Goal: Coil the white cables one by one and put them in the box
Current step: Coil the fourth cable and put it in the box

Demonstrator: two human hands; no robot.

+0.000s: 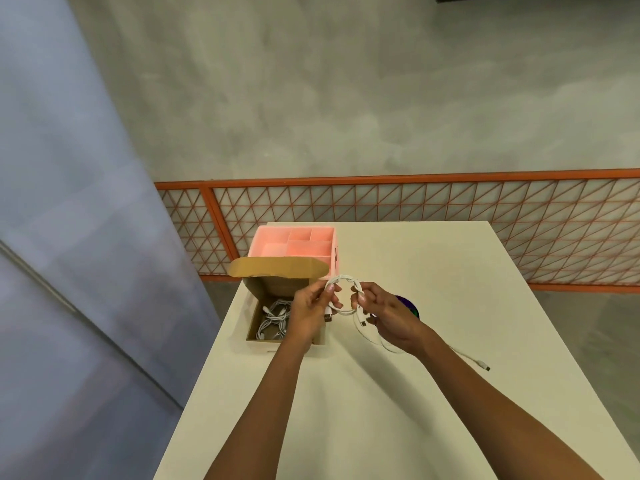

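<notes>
Pinching from both sides, the two hands held a thin white cable wound into a small round ring (346,279) above the far left part of the matt cream desk (433,271). The left hand (310,310) had its thumb and fingertips closed on the ring at nine o'clock. The right hand (388,317) gripped it at three o'clock with curled fingers. The ring's open face was turned towards the wearer, so it showed no long axis. Its silver flat plug (328,318) hung from the loop and pointed towards six o'clock, and a smaller plug (362,322) dangled under the right fingers.

At four o'clock of the right hand, a second loose white cable (471,360) lay on the desk. It ran from ten to four o'clock, with its small plug end towards four.

At nine o'clock of the ring stood the open brown cardboard box (277,287), its flap raised at the far side. Several coiled white cables (273,318) lay heaped inside it. Just beyond the box, at twelve o'clock, sat a smooth pink plastic organiser tray (294,244) split into rectangular compartments. A dark round purple-and-green object (410,304) showed partly behind the right hand; what it was could not be told.
</notes>
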